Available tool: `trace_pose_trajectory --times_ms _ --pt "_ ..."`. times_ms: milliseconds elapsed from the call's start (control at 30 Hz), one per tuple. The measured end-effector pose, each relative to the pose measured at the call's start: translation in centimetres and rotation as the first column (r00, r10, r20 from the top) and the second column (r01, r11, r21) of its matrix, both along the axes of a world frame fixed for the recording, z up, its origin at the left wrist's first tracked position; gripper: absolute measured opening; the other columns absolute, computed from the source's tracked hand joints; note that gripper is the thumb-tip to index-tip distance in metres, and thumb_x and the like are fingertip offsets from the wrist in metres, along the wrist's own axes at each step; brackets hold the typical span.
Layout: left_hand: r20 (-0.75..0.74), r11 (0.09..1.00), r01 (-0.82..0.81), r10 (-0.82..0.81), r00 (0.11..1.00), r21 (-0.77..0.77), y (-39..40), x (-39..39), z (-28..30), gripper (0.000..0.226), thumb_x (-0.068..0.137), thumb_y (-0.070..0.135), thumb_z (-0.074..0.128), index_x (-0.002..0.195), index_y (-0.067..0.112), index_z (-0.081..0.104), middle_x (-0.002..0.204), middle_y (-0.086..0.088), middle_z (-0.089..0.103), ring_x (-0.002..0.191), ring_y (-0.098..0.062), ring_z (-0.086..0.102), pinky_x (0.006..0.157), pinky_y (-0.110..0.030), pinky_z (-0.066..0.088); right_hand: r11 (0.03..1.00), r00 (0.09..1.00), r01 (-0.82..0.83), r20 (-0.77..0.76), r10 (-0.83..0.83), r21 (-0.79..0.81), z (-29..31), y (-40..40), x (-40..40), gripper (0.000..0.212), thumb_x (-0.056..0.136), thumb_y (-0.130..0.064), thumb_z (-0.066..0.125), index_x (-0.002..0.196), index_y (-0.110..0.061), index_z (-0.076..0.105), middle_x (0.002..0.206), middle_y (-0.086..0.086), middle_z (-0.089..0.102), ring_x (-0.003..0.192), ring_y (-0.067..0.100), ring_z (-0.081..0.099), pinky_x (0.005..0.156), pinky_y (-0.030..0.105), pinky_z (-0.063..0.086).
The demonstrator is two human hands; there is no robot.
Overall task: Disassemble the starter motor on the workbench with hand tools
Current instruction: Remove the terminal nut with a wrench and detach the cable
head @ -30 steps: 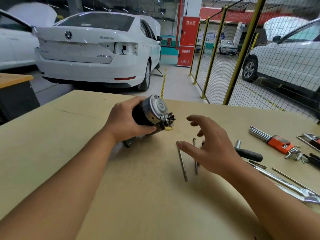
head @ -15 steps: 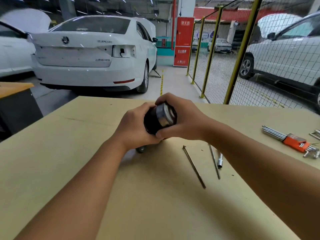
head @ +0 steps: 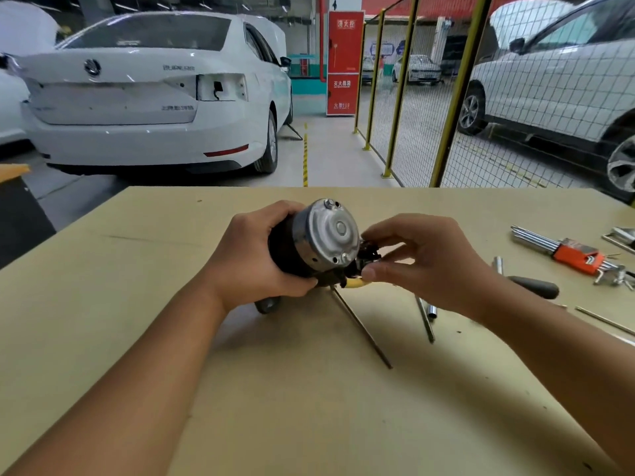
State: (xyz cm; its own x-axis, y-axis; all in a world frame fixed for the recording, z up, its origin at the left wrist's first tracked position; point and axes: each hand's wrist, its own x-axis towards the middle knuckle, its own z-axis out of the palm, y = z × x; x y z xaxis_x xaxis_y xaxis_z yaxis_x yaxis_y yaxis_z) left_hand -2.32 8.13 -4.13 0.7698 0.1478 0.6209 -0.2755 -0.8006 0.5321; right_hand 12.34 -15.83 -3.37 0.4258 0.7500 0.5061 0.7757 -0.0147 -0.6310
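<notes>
Gripping the starter motor [head: 309,245] in left hand [head: 254,259] above workbench [head: 137,304], right hand [head: 426,259] apparently pinching its black terminal block [head: 367,254].

R hand [head: 426,261] off end cap [head: 331,233], now pinching motor's black terminal block [head: 367,254]

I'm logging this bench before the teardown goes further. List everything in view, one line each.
starter motor: one, black body with silver end cap, held above the workbench centre
long bolts: two, dark metal, lying on the bench right of the motor
hex key set: one, orange holder, bench right
black-handled tool: one, behind the right wrist
workbench: one, tan
white cars: several, behind the bench
yellow mesh fence: one, right background
left hand: grips the motor body
right hand: pinches the motor's black connector end
</notes>
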Motion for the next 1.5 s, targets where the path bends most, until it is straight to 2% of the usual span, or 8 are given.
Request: trace_pose_trajectory --times_ms 133,267,467,800,967,1200,1300,1500 --pt "0.011 0.999 0.028 -0.029 1.0 0.024 -0.8 0.3 -0.3 0.081 0.05 0.024 0.096 0.125 0.031 0.067 0.112 0.016 0.073 0.104 -0.007 0.07 0.09 -0.02 0.052 0.984 0.976 0.163 0.132 -0.171 0.069 -0.5 -0.9 -0.7 0.039 0.076 -0.051 0.079 0.084 -0.013 0.078 0.083 -0.003 0.071 0.074 0.011 0.069 0.064 0.041 0.059" --pt "0.031 0.997 0.025 -0.027 0.999 0.067 -1.2 0.4 -0.6 0.079 0.053 0.026 0.096 0.126 0.031 0.065 0.111 0.016 0.072 0.104 -0.008 0.07 0.088 -0.019 0.052 0.971 0.942 0.232 0.236 -0.239 0.058 -1.0 -1.1 -2.0 0.022 0.089 -0.041 0.074 0.086 -0.019 0.075 0.085 -0.003 0.063 0.069 0.016 0.061 0.064 0.037 0.053" --pt "0.072 0.996 0.011 -0.017 0.997 0.093 -1.8 0.4 -0.7 0.076 0.058 0.043 0.089 0.128 0.031 0.062 0.117 0.02 0.069 0.106 -0.003 0.067 0.091 -0.014 0.05 0.902 0.88 0.371 0.394 -0.265 -0.22 -0.5 -0.8 -3.8 0.03 0.105 -0.045 0.044 0.084 -0.025 0.048 0.079 -0.003 0.053 0.077 0.029 0.054 0.064 0.041 0.044" --pt "0.094 0.992 -0.029 0.017 0.995 0.121 -2.3 0.7 -0.6 0.079 0.053 0.049 0.09 0.125 0.03 0.064 0.116 0.023 0.069 0.103 0.001 0.067 0.091 -0.014 0.049 0.902 0.903 0.355 0.34 -0.263 -0.246 -0.2 -0.9 -3.8 0.024 0.105 -0.04 0.046 0.086 -0.025 0.044 0.079 -0.002 0.052 0.077 0.031 0.052 0.057 0.038 0.032" --pt "0.102 0.992 -0.03 0.018 0.995 0.119 -3.1 0.7 -0.7 0.078 0.052 0.049 0.089 0.124 0.031 0.066 0.115 0.024 0.069 0.102 0.001 0.067 0.091 -0.014 0.05 0.911 0.926 0.315 0.296 -0.234 -0.267 1.2 -2.6 -2.6 0.021 0.097 -0.045 0.061 0.098 -0.025 0.069 0.09 -0.001 0.068 0.086 0.026 0.06 0.069 0.04 0.052" --pt "0.106 0.998 -0.036 0.03 0.994 0.054 -4.5 0.9 -0.8 0.077 0.05 0.049 0.087 0.122 0.033 0.066 0.115 0.025 0.069 0.1 0.004 0.066 0.091 -0.011 0.049 0.871 0.904 0.315 0.398 -0.154 -0.377 2.2 -3.5 -2.7 0.027 0.103 -0.044 0.05 0.092 -0.021 0.058 0.084 0.0 0.058 0.082 0.027 0.057 0.065 0.04 0.047" --pt "0.095 0.998 -0.036 0.031 0.995 0.05 -4.3 0.9 -0.8 0.079 0.049 0.05 0.087 0.123 0.031 0.067 0.115 0.025 0.069 0.101 0.004 0.067 0.091 -0.01 0.048 0.87 0.923 0.319 0.331 -0.196 -0.375 4.2 -6.0 0.1 0.023 0.097 -0.043 0.064 0.089 -0.022 0.068 0.083 -0.004 0.066 0.079 0.018 0.061 0.071 0.039 0.054" --pt "0.084 0.998 -0.023 0.018 0.996 0.058 -4.3 0.9 -0.8 0.079 0.051 0.05 0.088 0.124 0.031 0.066 0.114 0.026 0.069 0.101 0.004 0.066 0.091 -0.008 0.046 0.612 0.889 0.458 0.349 -0.297 -0.645 3.4 -10.1 5.2 0.016 0.08 -0.033 0.084 0.079 -0.029 0.069 0.085 -0.009 0.067 0.079 0.012 0.062 0.068 0.031 0.053"
